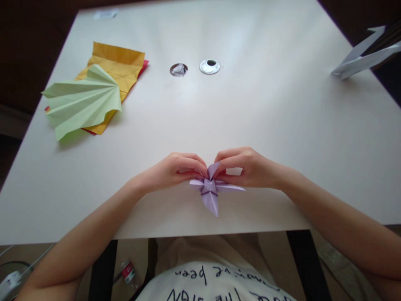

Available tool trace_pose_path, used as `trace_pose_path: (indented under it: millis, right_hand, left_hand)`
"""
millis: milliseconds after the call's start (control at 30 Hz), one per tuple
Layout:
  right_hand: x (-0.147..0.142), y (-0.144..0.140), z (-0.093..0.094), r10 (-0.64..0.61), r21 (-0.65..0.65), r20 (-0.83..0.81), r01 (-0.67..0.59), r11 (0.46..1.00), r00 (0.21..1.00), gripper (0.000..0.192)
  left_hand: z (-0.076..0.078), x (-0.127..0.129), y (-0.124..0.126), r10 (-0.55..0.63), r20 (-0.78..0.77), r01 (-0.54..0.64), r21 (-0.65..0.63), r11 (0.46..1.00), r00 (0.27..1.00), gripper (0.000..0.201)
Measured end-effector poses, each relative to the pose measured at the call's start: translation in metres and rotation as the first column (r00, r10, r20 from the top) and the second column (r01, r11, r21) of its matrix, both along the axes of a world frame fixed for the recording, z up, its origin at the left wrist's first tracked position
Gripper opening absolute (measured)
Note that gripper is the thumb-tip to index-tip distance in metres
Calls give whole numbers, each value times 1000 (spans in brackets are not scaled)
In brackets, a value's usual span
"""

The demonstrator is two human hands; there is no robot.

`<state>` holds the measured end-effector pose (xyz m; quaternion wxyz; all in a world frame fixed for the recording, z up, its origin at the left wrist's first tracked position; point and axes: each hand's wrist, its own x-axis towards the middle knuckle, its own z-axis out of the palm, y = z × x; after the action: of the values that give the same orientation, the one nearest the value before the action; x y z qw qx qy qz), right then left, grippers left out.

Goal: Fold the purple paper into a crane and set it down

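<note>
Lettered shirt [219,283]. Left hand [181,166], right hand [249,164]: pinched grip on purple paper [209,186].

A whitish shirt [216,283] is worn on the body, and on it dark lettering [225,272] of handwritten style stands upside down. The left hand [185,168] and the right hand [241,165] are bare, and the forearms [115,209] also.

Cannot see most of the red paper [144,67], covered by the yellow sheet [120,62] and green sheet [90,94], nor every fingertip of the hands [184,165] [247,165] at the purple folded paper [211,196]. Cannot read the blurred label [105,14] on the bench [266,108]. Loses the white folded paper [360,63] past the right edge, the shirt [194,281] past the bottom.
</note>
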<state>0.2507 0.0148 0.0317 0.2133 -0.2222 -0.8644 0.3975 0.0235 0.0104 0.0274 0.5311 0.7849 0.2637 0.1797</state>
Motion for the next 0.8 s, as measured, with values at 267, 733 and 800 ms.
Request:
trace_pose_path:
  millis: [267,733,800]
  right_hand:
    - [1,0,-1,-10,90,23,8,996,1000,13]
    - [3,0,8,-140,238,-121,166,957,983,12]
    - [3,0,8,-151,246,-130,179,953,980,11]
  left_hand:
    - [-8,2,-1,73,59,-84,220,972,996,11]
    - [1,1,-1,215,195,-279,424,862,957,10]
    - [0,1,-1,228,197,-293,427,856,953,10]
